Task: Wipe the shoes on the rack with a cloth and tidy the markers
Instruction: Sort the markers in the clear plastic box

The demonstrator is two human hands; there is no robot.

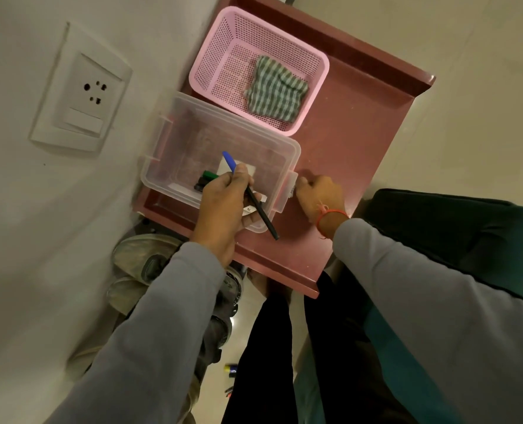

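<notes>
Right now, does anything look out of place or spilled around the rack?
Yes. A few markers lie loose on the floor below the rack top, not in the clear box. The striped cloth sits folded in the pink basket.

The left hand [223, 203] is covering the middle of the pen [251, 195] and most of the green marker [207, 175] in the box [223, 123]. The sleeve [168, 301] is hiding part of the shoes [137, 261] under the rack [339, 142]. Small markers on the floor [230, 369] are staying too tiny to read. The right hand's [319, 194] fingertips are lying out of sight behind the box latch [290, 186].
</notes>
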